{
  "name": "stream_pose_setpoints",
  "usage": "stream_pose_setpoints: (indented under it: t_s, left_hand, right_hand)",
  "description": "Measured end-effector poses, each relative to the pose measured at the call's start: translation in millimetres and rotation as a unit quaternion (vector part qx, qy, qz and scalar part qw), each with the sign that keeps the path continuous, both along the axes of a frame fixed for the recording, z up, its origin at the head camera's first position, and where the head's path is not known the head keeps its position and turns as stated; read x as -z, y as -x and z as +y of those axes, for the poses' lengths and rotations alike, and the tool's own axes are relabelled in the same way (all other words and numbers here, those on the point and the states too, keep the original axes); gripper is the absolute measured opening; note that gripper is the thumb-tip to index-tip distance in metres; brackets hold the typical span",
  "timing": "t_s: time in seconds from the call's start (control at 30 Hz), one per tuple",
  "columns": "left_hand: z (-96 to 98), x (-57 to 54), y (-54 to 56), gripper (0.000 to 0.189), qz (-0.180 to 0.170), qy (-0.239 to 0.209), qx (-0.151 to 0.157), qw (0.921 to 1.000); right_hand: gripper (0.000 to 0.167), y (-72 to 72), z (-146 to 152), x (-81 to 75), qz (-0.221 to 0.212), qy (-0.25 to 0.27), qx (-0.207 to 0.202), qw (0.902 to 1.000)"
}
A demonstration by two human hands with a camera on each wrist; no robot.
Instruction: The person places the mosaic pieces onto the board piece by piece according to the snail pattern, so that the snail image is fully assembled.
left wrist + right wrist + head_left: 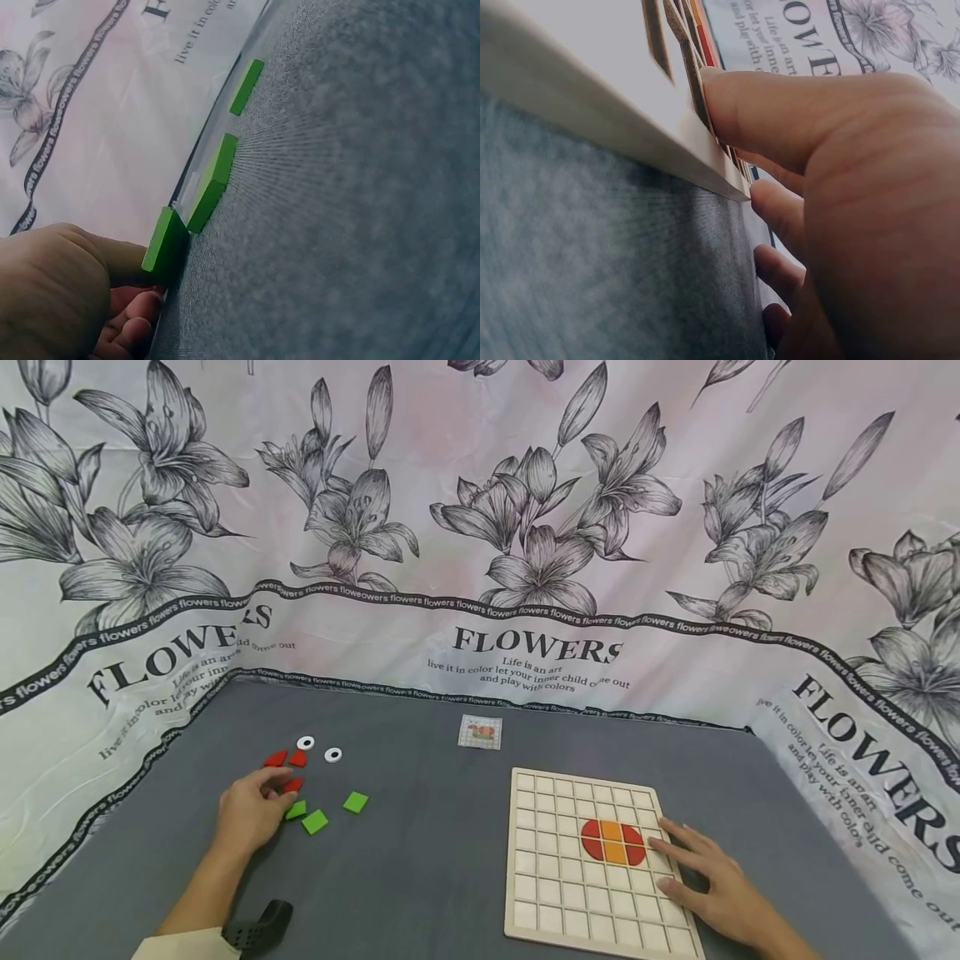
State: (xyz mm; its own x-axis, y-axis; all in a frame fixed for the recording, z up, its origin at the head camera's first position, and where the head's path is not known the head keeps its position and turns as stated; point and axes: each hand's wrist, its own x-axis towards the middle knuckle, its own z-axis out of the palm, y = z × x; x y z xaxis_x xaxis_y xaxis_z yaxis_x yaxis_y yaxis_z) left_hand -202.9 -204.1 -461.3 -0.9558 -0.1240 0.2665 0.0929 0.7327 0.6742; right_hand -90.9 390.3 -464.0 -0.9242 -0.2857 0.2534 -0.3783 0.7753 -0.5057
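Note:
My left hand (251,810) is over the loose tiles on the left side of the table. Its thumb and forefinger are at a red curved tile (292,785), pinching it at the edges; in the left wrist view a green tile (163,240) hides part of the fingers. My right hand (712,885) rests on the right edge of a wooden grid board (536,864), fingers spread, thumb on the rim. Set in the board are red rounded tiles (592,841) on both sides of orange square tiles (612,832).
Two more red tiles (298,758) and two white eye discs (333,755) lie beyond the left hand. Green tiles (315,822) lie to its right. A small picture card (480,732) is at the back of the grey table (420,860), before a flowered curtain (360,635).

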Motion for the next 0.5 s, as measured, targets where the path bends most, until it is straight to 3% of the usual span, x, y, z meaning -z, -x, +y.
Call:
stream_pose_setpoints:
  t_s: [0.2, 0.33, 0.5]
  left_hand:
    - [3.6, 5.4, -1.1, 0.037, 0.029, 0.017, -0.013, 0.9994]
    - [2.9, 5.6, 0.3, 0.033, 0.042, 0.022, 0.004, 0.9989]
    - [-3.6, 2.0, 0.2, 0.029, 0.028, 0.012, 0.032, 0.999]
  right_hand:
    - [0.047, 2.0, 1.6, 0.5, 0.0, 0.009, 0.0, 1.0]
    - [0.047, 0.1, 1.3, -0.8, -0.009, 0.003, 0.003, 1.0]
    - [0.047, -1.0, -0.8, -0.4, -0.015, 0.003, 0.004, 0.9999]
